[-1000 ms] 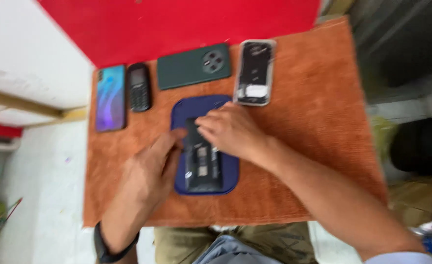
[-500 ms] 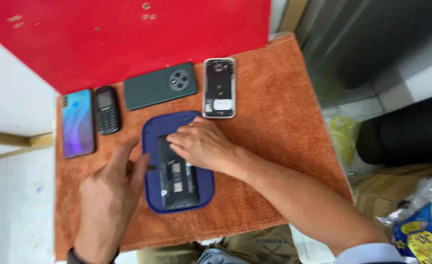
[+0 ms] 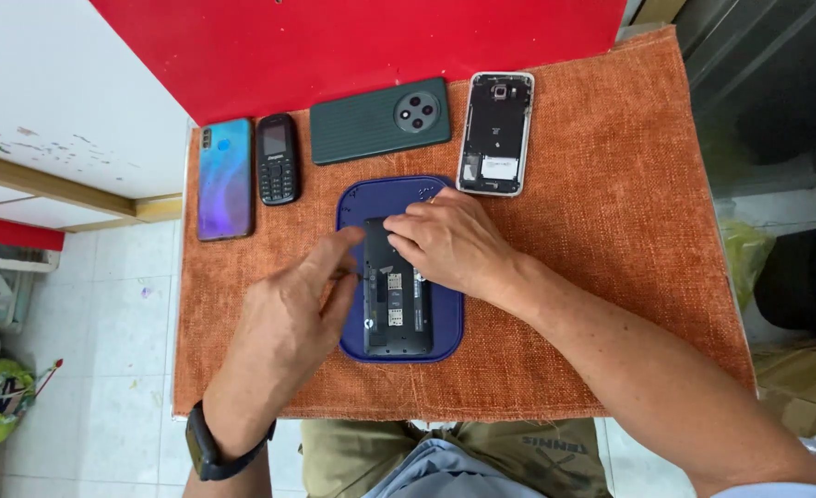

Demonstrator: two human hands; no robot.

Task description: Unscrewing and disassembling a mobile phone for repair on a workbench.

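Coarse-woven orange cloth over the table; on it a rounded-rectangle blue mat, smooth and matte. On the mat, near the cloth's middle: opened black phone, back off, slots and metal contacts bare. Right hand flat on the phone's upper end, fingers loosely curled, pressing, gripping nothing. Left hand at the phone's left edge, fingertips touching it, pinching something too small to tell.

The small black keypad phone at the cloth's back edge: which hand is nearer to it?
Left. The left hand lies below the keypad phone, its fingertips reaching toward the opened phone on the blue mat. The right hand rests on that opened phone, farther off to the side.
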